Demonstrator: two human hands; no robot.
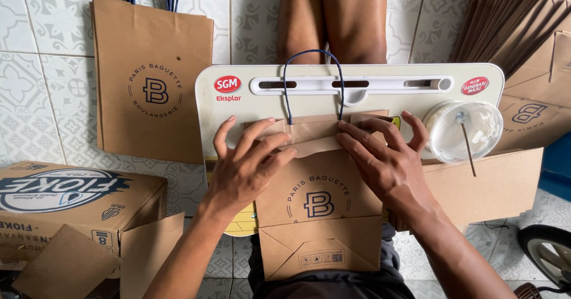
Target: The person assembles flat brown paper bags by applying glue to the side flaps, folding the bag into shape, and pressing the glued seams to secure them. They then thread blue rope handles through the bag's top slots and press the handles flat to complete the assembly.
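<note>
A flat brown paper bag [319, 216] with a dark round logo lies on a small white lap table [238, 106] in front of me. Its top edge is folded over, and a dark blue cord handle [311, 79] loops up from the fold. My left hand [247, 165] presses flat on the left side of the folded top. My right hand [386, 159] presses on the right side of the same fold. Both hands have their fingers spread on the paper.
A clear round tub of white glue [465, 131] with a stick in it stands at the table's right end. Finished brown bags [151, 76] lie on the tiled floor at left, a cardboard box [71, 207] at lower left, and stacked bag blanks [511, 19] at upper right.
</note>
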